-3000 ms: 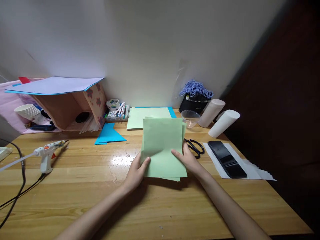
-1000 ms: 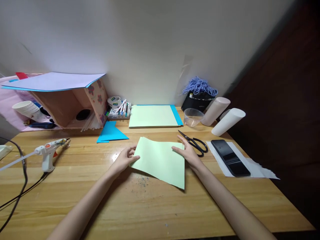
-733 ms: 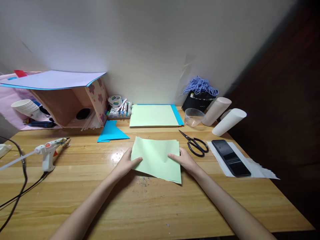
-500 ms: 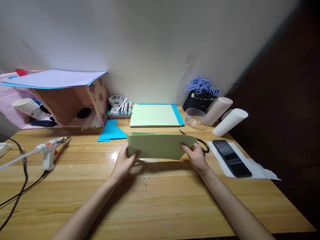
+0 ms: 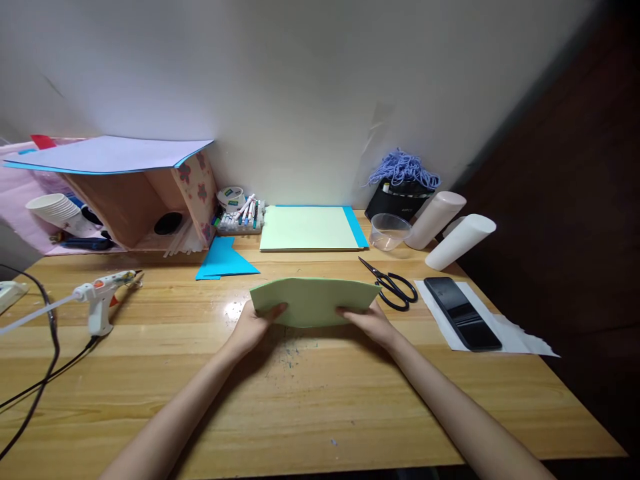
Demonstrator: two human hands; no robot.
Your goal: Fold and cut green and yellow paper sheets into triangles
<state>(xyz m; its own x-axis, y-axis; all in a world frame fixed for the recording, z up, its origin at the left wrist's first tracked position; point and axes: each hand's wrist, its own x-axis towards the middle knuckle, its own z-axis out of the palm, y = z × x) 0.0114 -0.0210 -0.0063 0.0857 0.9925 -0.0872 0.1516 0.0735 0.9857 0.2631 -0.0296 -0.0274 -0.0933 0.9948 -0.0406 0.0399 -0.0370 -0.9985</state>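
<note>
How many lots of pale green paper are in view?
2. The held green paper is between the left hand and right hand; the flat green paper lies near the wall, with blue paper showing on its right. Individual sheets can't be counted; some may be hidden.

Your table [image 5: 280, 427] has a light wood grain, with tiny dark scraps [image 5: 290, 353] strewn near its middle; at your left sits a white glue gun [image 5: 99, 317], a black cable [image 5: 55, 333] beside it, and behind them an open box [image 5: 197, 193]; along the back you have a tray of markers [image 5: 240, 230], a stack of pale green sheets [image 5: 307, 227], a clear bowl [image 5: 390, 235], a black pouch [image 5: 393, 205] and two pale cylinders [image 5: 460, 243]; nearer you lie blue cutouts [image 5: 220, 260], black scissors [image 5: 381, 275] and a torn white sheet [image 5: 523, 341].
</note>
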